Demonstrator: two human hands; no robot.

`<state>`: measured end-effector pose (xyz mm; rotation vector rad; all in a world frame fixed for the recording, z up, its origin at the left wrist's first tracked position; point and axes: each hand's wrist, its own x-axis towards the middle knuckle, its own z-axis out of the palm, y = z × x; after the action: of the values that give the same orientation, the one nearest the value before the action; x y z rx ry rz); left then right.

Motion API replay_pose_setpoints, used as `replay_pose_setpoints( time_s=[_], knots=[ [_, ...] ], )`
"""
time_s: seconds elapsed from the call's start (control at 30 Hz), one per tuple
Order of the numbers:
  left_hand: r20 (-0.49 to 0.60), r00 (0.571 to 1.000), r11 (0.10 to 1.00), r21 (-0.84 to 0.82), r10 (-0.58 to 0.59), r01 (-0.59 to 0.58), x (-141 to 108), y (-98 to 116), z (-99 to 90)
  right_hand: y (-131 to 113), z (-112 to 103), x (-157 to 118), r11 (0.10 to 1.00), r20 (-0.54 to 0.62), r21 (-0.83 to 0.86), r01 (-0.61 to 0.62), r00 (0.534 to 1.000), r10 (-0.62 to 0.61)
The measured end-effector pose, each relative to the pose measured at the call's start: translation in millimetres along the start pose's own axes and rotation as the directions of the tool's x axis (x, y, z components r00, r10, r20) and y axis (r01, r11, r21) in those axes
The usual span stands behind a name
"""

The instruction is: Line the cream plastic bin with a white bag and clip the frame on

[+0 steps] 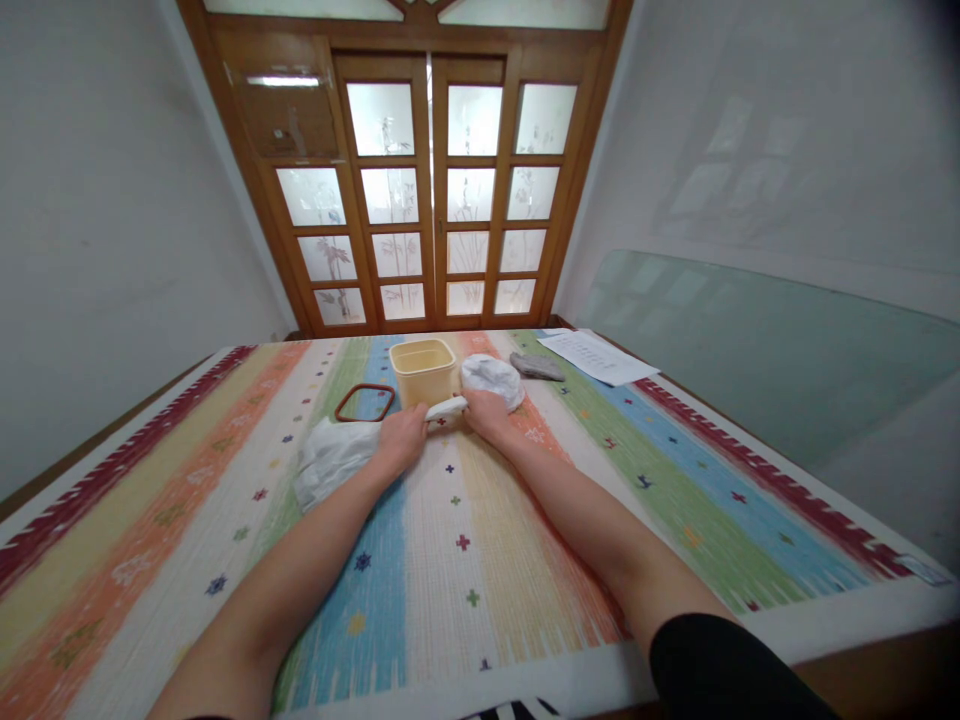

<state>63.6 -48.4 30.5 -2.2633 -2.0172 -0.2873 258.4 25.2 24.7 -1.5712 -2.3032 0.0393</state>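
My left hand (405,437) and my right hand (486,412) are both closed on a thin, crumpled white bag, its twisted strip (446,408) stretched between them. A loose white bulk (330,462) spreads on the cloth to the left of my left hand. Past my right hand lies another white, rounded bundle (491,374); whether it is part of the same bag I cannot tell. Just beyond the strip stands a pale yellow, square open tub (424,375). A reddish-brown square ring (365,387) lies flat to the tub's left. My fingertips are mostly hidden.
A grey folded cloth (537,367) lies right of the white bundle. Farther right is a printed paper sheet (598,357). A striped, colourful tablecloth (450,530) covers the table. Wooden glazed doors (431,190) stand behind, and a glass panel (750,350) leans at the right wall.
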Motion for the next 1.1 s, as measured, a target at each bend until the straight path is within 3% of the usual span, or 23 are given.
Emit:
replay_pose_setpoints(
  time_s=[0.17, 0.37, 0.53, 0.73, 1.1],
  knots=[
    [0.017, 1.0, 1.0, -0.002, -0.025, 0.025, -1, 0, -3.5, -1, -4, -2, 1.0, -0.026, -0.018, -0.002, 1.0, 0.002],
    [0.03, 0.999, 0.999, 0.022, -0.031, 0.03, -1, 1, -3.4, -12, -1, -8, 0.969, -0.124, -0.129, 0.209, 0.966, -0.225],
    [0.016, 0.999, 0.999, 0.016, 0.031, -0.031, -2, 3, -0.2, -21, 14, -8, 0.935, -0.05, -0.145, 0.322, 0.942, -0.332],
    [0.004, 0.998, 0.998, 0.009, 0.064, -0.064, 0, 1, 3.9, -16, 20, -3, 0.958, 0.009, -0.08, 0.274, 0.962, -0.274],
    [-0.017, 0.999, 0.999, 0.02, 0.038, -0.038, 2, 3, 6.9, -10, 3, -5, 0.995, 0.04, -0.048, 0.089, 0.995, -0.087]
  ],
)
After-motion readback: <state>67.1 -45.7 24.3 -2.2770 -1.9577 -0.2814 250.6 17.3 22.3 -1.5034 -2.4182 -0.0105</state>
